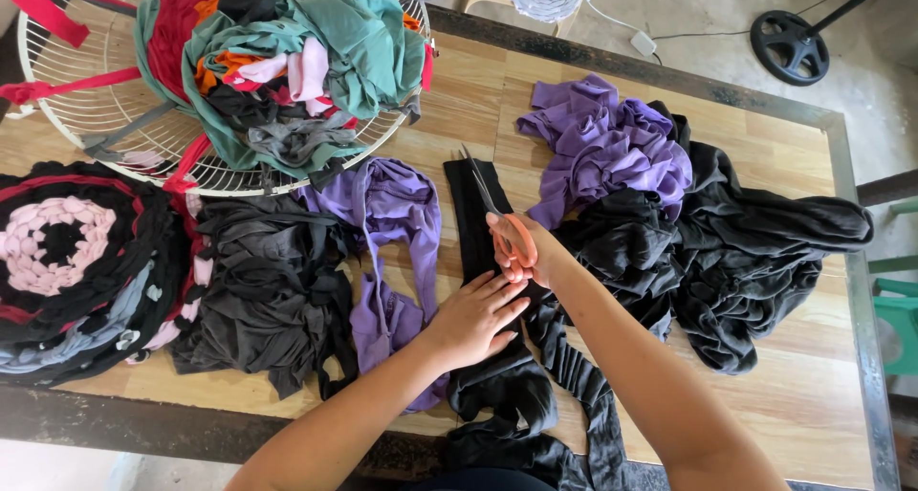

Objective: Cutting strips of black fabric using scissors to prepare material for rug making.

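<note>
- Scissors [507,231]: orange handles, grey blades.
- Fabric strip [475,233] under the scissors: black.
- Cloth heap [602,147]: purple.
- Braided rug [67,252]: black and grey, pink centre, red ring.
- Fan guard [86,109]: white wire.
- Bench [784,156]: light wood grain.

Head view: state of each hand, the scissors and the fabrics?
Scissors: in right hand, blades on the black strip.
Right hand: gripping the scissors.
Left hand: flat, pressing black strip.
Purple fabric: crumpled heap.
Black fabric: crumpled heap.
Round rug: lying flat.
</note>
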